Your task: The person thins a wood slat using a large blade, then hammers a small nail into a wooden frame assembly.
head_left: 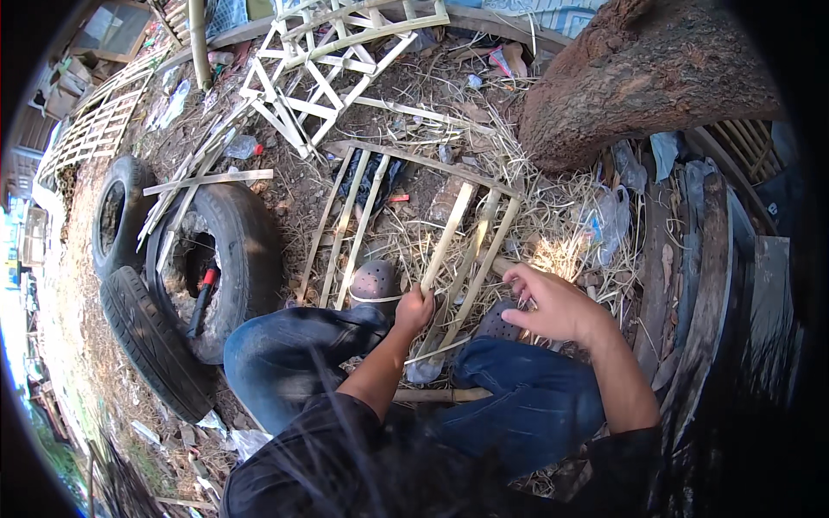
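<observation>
My left hand point(414, 312) is closed round the near end of a pale bamboo slat point(448, 233), which points away from me. Beside it, a thin curved bamboo strip point(376, 300) crosses over my left clog. My right hand point(553, 304) hovers above my right clog, its thumb and curled fingers apart, with nothing visible in it. Between my feet and beyond lies a bamboo frame: several slats point(363, 204) run toward me from a long crosspiece point(432, 166). A round bamboo pole point(440, 394) lies crosswise under my legs.
Old tyres point(250, 259) lie at the left, one with a red-and-black handled tool point(204, 298) inside. A bamboo lattice point(332, 73) rests at the far side. A thick tree trunk point(639, 82) leans in at the far right, above planks point(704, 250). Shavings and plastic litter cover the ground.
</observation>
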Available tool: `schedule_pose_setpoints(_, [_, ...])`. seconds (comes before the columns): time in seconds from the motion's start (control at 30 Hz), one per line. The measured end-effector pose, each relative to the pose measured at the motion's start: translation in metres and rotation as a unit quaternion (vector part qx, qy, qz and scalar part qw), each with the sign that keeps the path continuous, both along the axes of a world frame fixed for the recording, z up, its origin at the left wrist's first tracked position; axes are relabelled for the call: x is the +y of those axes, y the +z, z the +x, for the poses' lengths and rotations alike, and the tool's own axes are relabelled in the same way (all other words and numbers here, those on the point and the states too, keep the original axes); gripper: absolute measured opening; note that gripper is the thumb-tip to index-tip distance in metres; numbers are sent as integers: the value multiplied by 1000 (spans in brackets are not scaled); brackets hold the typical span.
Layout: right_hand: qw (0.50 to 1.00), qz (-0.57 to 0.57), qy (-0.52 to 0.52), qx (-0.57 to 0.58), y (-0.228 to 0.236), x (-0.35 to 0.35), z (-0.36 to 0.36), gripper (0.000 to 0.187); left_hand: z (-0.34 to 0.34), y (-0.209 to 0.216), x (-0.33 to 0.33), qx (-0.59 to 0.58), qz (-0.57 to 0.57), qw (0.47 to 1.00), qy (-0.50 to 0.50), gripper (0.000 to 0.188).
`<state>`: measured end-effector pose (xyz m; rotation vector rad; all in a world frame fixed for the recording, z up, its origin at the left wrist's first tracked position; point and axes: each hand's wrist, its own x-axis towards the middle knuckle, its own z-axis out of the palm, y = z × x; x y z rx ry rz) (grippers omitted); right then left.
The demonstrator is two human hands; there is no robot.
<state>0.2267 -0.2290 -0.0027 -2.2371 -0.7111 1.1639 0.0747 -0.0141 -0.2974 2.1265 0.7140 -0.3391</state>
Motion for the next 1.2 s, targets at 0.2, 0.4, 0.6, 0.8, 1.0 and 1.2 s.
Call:
schedule_pose_setpoints(0.2, [933,40,-280,-224,-141,62,106,92,31,2,-18,-108,20,989,-96,35])
schedule_pose_setpoints(0.4, [841,257,-432,199,-237,95,135,26,79,13,6,-123,-15,971,-205,33])
schedule_pose_setpoints(0.6, [848,202,-470,140,-261,158,152,43,204,13,163,-317,113,918,209,26])
schedule_pose_setpoints(0.8, [860,161,-475,97,-301,189,178,74,262,-41,308,-104,283,953,7,30])
schedule_pose_setpoints(1.0, [871,137,-460,101,-325,165,195,13,275,-56,313,101,240,964,-50,30])
schedule_pose_setpoints(1.2, [868,177,-453,102,-315,156,183,16,261,-35,381,60,282,954,82,28])
